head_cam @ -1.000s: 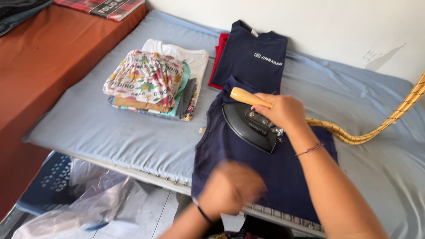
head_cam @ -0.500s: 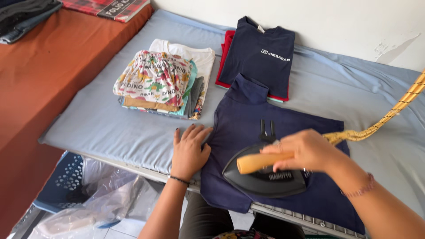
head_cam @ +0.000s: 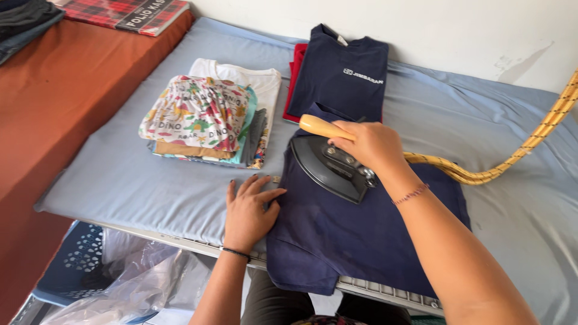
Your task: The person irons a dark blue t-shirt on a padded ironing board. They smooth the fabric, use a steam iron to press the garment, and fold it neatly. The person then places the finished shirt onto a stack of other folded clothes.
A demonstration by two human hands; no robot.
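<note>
Left edge, about 9 o'clock: an orange-brown surface (head_cam: 66, 102), with a blue perforated basket (head_cam: 78, 271) and clear plastic bags (head_cam: 138, 289) below the board at 7 o'clock. None of these bears on the work.

At 11 o'clock on the blue-grey ironing pad (head_cam: 150, 192) sits a stack of folded clothes (head_cam: 201, 120), patterned piece on top. It lies near the working area but apart from it.

The left hand (head_cam: 250, 210), just below centre at 7 o'clock, lies flat with fingers spread, palm pressing the left hem of the navy shirt (head_cam: 355, 241). It holds nothing; it anchors the cloth.

The shirt is spread over the near edge of the pad, centre to 5 o'clock, its lower hem hanging off the board.

The right hand (head_cam: 370, 144), at centre, is closed around the pale wooden handle of the iron (head_cam: 331, 165), whose soleplate rests on the shirt's upper part, nose toward 10 o'clock.

A braided yellow cord (head_cam: 481, 174) trails off to 2 o'clock. Folded navy and red shirts (head_cam: 343, 78) lie at 12 o'clock.

Assessment: strokes are best run away from the anchoring hand, cloth kept taut, fingers clear of the soleplate, cord kept off the ironed area, and the iron not left resting in one place.
</note>
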